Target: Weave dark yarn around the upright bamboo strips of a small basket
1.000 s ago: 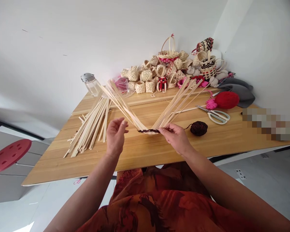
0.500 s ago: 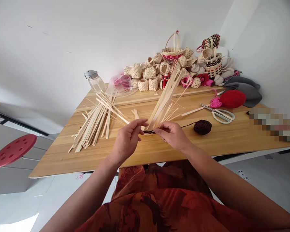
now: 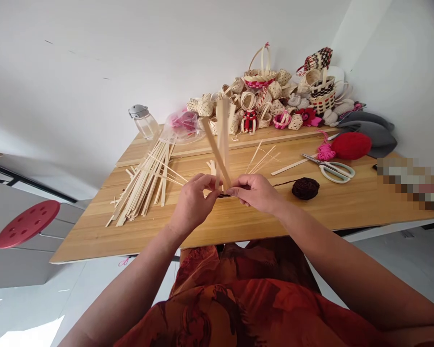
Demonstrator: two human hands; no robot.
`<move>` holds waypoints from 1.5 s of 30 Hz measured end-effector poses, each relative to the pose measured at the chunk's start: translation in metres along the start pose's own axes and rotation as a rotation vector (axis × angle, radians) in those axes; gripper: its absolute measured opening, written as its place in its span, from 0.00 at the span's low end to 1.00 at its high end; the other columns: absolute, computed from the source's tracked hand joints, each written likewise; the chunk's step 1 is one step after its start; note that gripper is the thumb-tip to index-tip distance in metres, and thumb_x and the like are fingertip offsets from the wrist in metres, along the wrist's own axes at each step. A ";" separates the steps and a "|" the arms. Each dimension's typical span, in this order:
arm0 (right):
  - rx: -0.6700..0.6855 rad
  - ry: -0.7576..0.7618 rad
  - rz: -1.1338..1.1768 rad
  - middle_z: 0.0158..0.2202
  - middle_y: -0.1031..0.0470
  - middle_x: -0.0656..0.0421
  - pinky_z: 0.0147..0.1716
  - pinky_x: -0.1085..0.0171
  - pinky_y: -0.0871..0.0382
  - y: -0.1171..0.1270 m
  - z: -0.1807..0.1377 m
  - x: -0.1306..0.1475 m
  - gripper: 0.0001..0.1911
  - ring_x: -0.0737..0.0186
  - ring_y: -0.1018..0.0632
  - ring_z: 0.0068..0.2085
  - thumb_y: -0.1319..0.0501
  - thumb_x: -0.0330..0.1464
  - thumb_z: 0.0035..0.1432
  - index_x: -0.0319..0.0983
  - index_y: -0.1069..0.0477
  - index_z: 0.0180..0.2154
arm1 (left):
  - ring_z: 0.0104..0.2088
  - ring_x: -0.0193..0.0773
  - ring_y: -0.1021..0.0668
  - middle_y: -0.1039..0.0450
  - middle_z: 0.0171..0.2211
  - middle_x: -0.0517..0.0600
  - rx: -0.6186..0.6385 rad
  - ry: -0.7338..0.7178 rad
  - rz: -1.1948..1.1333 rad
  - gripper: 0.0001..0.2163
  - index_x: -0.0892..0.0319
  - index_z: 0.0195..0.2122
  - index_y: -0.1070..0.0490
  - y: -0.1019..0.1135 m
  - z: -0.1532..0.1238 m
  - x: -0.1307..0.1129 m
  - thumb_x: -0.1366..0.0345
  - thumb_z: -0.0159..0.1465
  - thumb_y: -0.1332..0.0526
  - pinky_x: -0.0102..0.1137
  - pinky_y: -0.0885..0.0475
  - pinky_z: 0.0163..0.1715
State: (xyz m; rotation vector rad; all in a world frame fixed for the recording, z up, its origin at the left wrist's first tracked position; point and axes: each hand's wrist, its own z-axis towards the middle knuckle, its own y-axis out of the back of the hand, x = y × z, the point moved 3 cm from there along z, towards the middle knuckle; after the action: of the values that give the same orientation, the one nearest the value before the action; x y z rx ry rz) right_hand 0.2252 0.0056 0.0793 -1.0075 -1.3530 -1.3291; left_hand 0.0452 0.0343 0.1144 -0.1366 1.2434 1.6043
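Upright pale wood strips (image 3: 222,144) rise between my hands, fanned apart and partly smeared by motion. My left hand (image 3: 196,198) pinches their lower end from the left. From the right, my right hand (image 3: 256,192) closes thumb and fingers on the same lower end. Dark brown yarn (image 3: 223,195) crosses the base of the strips between my fingertips. It leads past my right hand to a dark brown yarn ball (image 3: 305,188) on the table. My fingers hide exactly how the yarn lies on the strips.
On the wooden table (image 3: 159,238), a pile of loose strips (image 3: 144,188) lies left, near a bottle (image 3: 143,121). Scissors (image 3: 334,168) and a red yarn ball (image 3: 351,145) are at right. Many small woven baskets (image 3: 258,77) are heaped against the wall. A red stool (image 3: 28,224) stands left.
The strips have swung from leaning right to nearly upright and spread apart. My left fingers have closed in on their base. My right hand stays at the base.
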 end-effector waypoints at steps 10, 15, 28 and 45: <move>-0.110 0.080 0.079 0.24 0.25 0.60 0.22 0.68 0.30 0.001 -0.001 -0.004 0.11 0.68 0.26 0.22 0.37 0.34 0.58 0.36 0.24 0.41 | 0.29 0.33 0.23 0.25 0.32 0.49 -0.008 0.237 -0.333 0.07 0.60 0.38 0.20 -0.002 0.005 0.019 0.68 0.59 0.34 0.29 0.27 0.30; -0.197 0.186 -0.058 0.32 0.23 0.58 0.25 0.67 0.29 -0.001 -0.001 -0.004 0.08 0.68 0.25 0.25 0.34 0.34 0.56 0.38 0.23 0.38 | 0.28 0.33 0.24 0.24 0.28 0.48 0.032 0.311 -0.481 0.05 0.61 0.34 0.22 -0.004 0.003 0.016 0.66 0.59 0.34 0.30 0.27 0.31; -0.292 0.220 -0.149 0.25 0.25 0.62 0.21 0.69 0.35 -0.007 -0.007 -0.003 0.04 0.69 0.27 0.21 0.32 0.32 0.55 0.39 0.25 0.31 | 0.43 0.41 0.25 0.25 0.36 0.51 -0.026 0.182 -0.362 0.02 0.55 0.32 0.18 -0.003 -0.002 0.014 0.65 0.58 0.32 0.34 0.27 0.43; -0.299 0.308 -0.392 0.40 0.21 0.54 0.31 0.63 0.28 0.000 -0.022 -0.001 0.12 0.62 0.22 0.30 0.37 0.36 0.60 0.40 0.24 0.46 | 0.51 0.44 0.20 0.23 0.55 0.50 0.121 -0.061 0.165 0.25 0.47 0.62 0.32 -0.011 -0.012 0.009 0.75 0.67 0.47 0.37 0.24 0.51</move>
State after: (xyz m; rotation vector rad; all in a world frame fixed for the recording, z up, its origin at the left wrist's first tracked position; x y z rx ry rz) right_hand 0.2272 -0.0164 0.0771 -0.7053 -1.1714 -1.9393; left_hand 0.0437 0.0298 0.0966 0.0931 1.3279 1.6557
